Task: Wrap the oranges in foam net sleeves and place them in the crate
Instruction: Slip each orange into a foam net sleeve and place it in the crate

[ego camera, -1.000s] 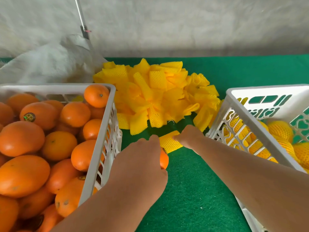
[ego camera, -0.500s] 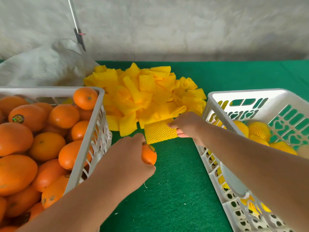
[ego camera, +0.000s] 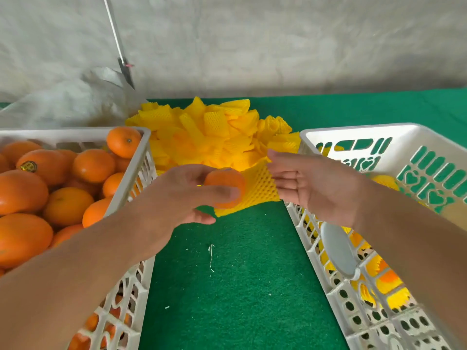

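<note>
My left hand (ego camera: 184, 198) grips a bare orange (ego camera: 222, 181) above the green mat. My right hand (ego camera: 316, 188) holds a yellow foam net sleeve (ego camera: 256, 189) by its right edge, thumb on top and fingers stretched along it. The orange touches the sleeve's left, open side. The white crate (ego camera: 75, 133) on the left is full of unwrapped oranges (ego camera: 60, 205). On the right, a second white crate (ego camera: 353, 130) holds several oranges wrapped in yellow sleeves (ego camera: 382, 180), mostly hidden by my right arm.
A loose pile of yellow foam sleeves (ego camera: 214, 137) lies at the back between the crates. The green mat (ego camera: 240, 286) runs between them toward me. A white bag (ego camera: 63, 104) and a thin metal rod (ego camera: 121, 51) stand at the back left against the wall.
My right hand has drawn one sleeve away from the pile and turned palm-up. My left hand has lifted the orange up and right until it meets the sleeve.
</note>
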